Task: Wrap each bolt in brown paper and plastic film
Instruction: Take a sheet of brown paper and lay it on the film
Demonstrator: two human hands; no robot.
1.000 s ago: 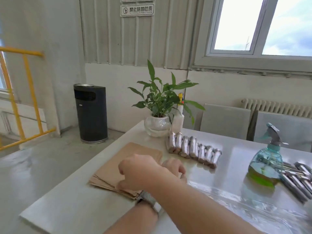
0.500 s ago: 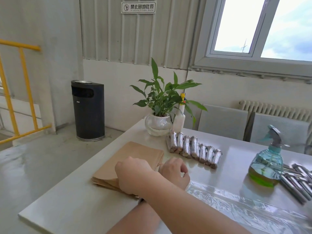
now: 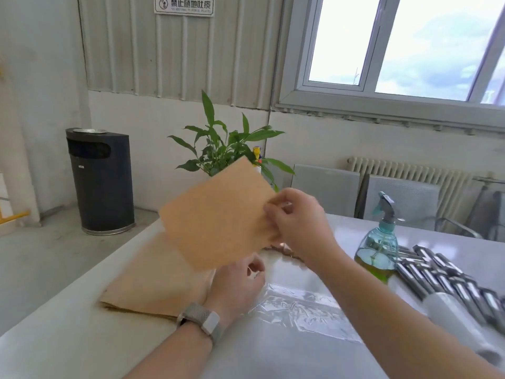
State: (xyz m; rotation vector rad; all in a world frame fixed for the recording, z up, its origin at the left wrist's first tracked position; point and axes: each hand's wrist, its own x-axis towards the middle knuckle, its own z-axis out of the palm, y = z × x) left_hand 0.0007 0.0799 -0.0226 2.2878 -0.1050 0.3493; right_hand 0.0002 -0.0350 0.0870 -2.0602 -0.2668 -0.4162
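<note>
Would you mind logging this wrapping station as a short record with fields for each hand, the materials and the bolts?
right hand: pinches a single brown paper sheet, raised above the table
left hand: low over the table beside the paper stack; fingers partly hidden, grip unclear
plastic film: spread flat on the table, in front of the person
bolts: unwrapped, lying in a group at the right
spray bottle: upright, just left of the bolts
</note>
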